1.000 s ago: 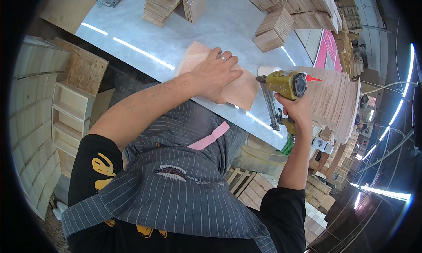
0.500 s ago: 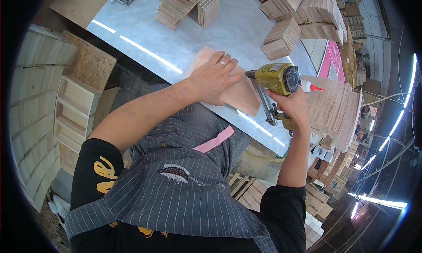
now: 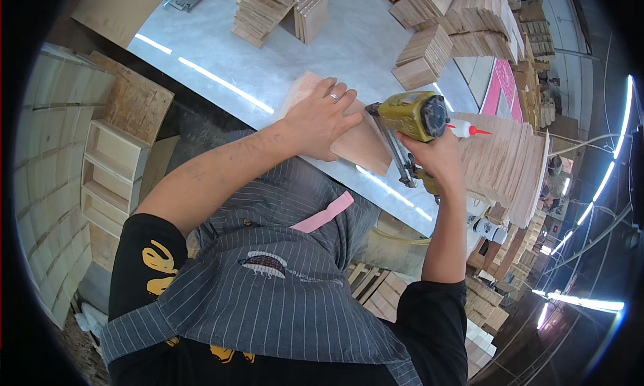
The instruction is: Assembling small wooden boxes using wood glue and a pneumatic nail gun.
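My left hand point(image 3: 323, 121) is spread over a pale wooden piece point(image 3: 367, 146), gripping it against the table near its front edge. A ring shows on one of its fingers, and the thumb side is partly hidden. My right hand point(image 3: 439, 159) is wrapped round the handle of a yellow-green nail gun point(image 3: 407, 113). The gun's nose is at the right side of the wooden piece; whether it touches I cannot tell. Its slim magazine slants down toward me.
The metal-grey table point(image 3: 268, 70) carries upright stacks of thin boards point(image 3: 268, 13) at the back and a large stack point(image 3: 500, 161) at the right. A red-tipped glue bottle point(image 3: 466, 129) is beside the gun. At the left stands a wooden compartment frame point(image 3: 111, 164).
The nail gun in my right hand has shifted slightly left along the wooden piece. My left hand keeps its hold, and the whole view has drifted a little.
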Demonstrator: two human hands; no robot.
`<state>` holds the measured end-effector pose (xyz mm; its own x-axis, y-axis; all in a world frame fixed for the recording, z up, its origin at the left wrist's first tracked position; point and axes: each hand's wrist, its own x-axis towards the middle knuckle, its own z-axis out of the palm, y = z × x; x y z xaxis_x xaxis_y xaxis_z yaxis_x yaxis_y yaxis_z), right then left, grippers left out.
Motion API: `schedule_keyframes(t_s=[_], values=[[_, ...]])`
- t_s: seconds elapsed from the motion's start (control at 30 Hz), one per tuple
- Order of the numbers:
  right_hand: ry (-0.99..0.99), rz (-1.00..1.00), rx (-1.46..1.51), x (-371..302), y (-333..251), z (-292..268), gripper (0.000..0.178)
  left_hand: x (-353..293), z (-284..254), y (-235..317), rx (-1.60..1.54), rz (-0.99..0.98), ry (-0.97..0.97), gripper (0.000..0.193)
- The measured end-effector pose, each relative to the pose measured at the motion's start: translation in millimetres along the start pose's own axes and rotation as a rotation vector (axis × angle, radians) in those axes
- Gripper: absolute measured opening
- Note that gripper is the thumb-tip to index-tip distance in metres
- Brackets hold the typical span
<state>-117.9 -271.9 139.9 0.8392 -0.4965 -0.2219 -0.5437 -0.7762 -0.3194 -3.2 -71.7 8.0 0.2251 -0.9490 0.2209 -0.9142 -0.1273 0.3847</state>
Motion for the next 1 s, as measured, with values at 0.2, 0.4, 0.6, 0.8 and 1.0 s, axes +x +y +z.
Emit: schedule_keyframes(t_s=[0.2, 0.4, 0.6, 0.8, 1.0], values=[[-0.028, 0.212, 0.146, -17.3, 4.2, -8.4, 0.051, 0.4, -1.1, -6.2, -0.002, -0.032, -0.019, 0.081], [0.44, 0.292, 0.254, -90.9, 100.9, 0.2, 0.047, 22.5, 4.1, -1.9, -0.059, -0.019, -0.008, 0.09], [0.429, 0.437, 0.196, -91.1, 186.6, 81.0, 0.079, 15.3, -2.4, 2.9, 0.056, -0.011, -0.053, 0.096], [0.478, 0.441, 0.157, -88.8, 198.3, 131.1, 0.086, 16.7, -4.0, 3.5, 0.065, -0.037, -0.123, 0.105], [0.71, 0.283, -0.059, -99.9, 182.5, 151.8, 0.067, 0.7, -39.8, 14.4, -0.943, -0.433, -0.035, 0.084]])
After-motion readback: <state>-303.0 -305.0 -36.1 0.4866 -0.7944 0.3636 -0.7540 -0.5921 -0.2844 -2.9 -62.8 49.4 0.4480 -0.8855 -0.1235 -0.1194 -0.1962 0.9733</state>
